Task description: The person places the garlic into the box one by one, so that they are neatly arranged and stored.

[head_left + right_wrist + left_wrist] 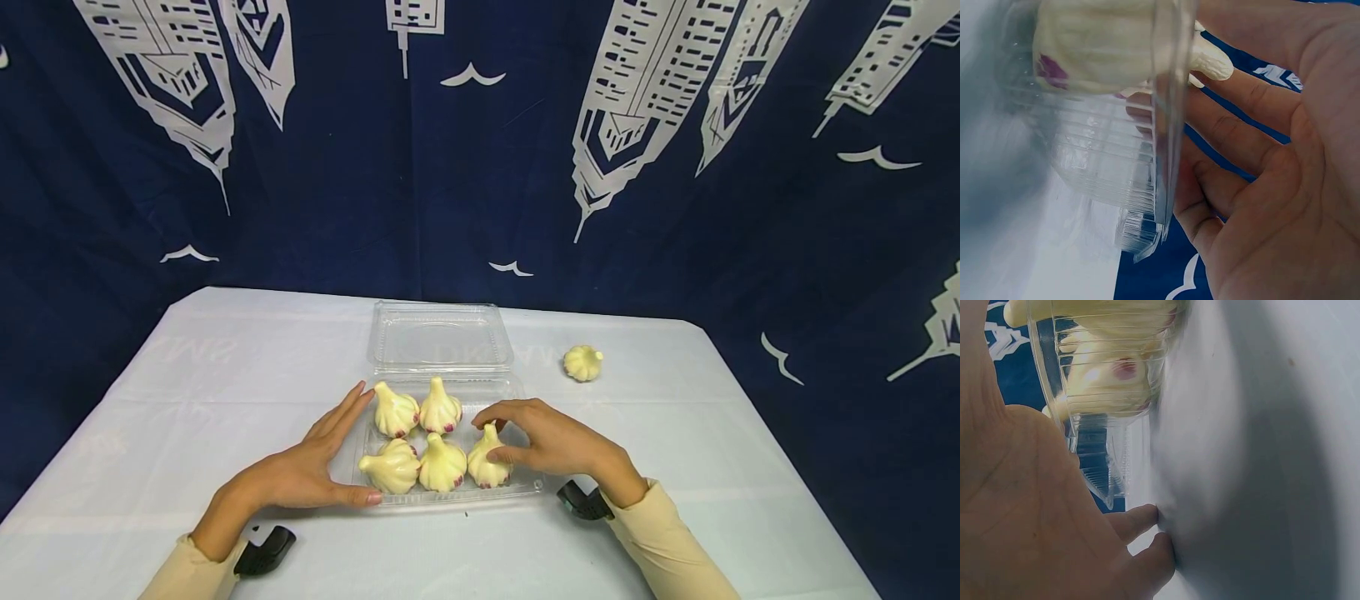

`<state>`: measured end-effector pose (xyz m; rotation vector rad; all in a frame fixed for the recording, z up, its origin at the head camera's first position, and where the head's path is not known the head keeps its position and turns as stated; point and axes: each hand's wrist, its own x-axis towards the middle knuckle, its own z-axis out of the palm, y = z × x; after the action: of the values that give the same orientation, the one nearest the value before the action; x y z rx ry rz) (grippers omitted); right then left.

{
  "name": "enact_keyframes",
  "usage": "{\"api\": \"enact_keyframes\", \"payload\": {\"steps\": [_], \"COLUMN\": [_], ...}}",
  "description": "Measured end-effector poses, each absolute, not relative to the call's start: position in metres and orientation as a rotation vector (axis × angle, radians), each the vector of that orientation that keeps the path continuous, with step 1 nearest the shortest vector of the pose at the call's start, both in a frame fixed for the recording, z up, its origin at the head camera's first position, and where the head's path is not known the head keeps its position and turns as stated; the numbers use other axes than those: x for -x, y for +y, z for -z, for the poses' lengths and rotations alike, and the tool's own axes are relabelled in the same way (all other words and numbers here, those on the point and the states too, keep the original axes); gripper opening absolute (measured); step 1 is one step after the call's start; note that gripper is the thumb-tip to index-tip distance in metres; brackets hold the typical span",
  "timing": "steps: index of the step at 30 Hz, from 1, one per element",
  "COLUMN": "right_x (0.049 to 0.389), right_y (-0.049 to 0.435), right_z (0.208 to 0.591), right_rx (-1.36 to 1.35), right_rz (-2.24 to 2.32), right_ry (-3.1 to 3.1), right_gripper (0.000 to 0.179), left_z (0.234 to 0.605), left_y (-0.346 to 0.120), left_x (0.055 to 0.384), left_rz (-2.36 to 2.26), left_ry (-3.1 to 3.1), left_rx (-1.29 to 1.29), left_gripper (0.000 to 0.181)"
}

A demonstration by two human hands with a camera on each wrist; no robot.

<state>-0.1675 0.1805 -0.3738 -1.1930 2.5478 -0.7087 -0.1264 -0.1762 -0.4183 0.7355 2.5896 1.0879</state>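
A clear plastic clamshell box (480, 497) lies with its lid (441, 333) folded back. Several pale garlic bulbs with purple marks sit in its base: back-left (395, 410), back-middle (440, 408), front-left (392, 467) and front-middle (442, 463). At the front right, my right hand (551, 437) holds another garlic bulb (487, 467), thumb on its near side and fingers around its stem; the right wrist view shows fingertips behind this bulb (1097, 44), inside the box wall. My left hand (307, 467) spreads along the box's left side, thumb by the front-left corner, fingers straight.
One more garlic bulb (582, 363) lies on the white tablecloth (645, 392), right of the lid. Behind the table hangs a dark blue curtain (337, 208) with white building prints. Black wrist devices (266, 552) are worn on both arms.
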Motion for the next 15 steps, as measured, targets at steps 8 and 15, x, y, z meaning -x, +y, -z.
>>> {"api": "enact_keyframes", "payload": {"steps": [8, 15], "right_x": [0.173, 0.187], "right_y": [0.185, 0.201], "right_z": [0.372, 0.367], "right_rx": [1.217, 1.249], "right_rz": [0.828, 0.934], "right_ry": [2.577, 2.691], "right_gripper": [0.038, 0.036], "left_z": [0.419, 0.419], "left_y": [-0.177, -0.177], "left_x": [0.127, 0.128], "left_rz": [-1.090, -1.083], "left_ry": [2.586, 2.582], "left_rx": [-0.722, -0.718], "left_gripper": [0.124, 0.124]}}
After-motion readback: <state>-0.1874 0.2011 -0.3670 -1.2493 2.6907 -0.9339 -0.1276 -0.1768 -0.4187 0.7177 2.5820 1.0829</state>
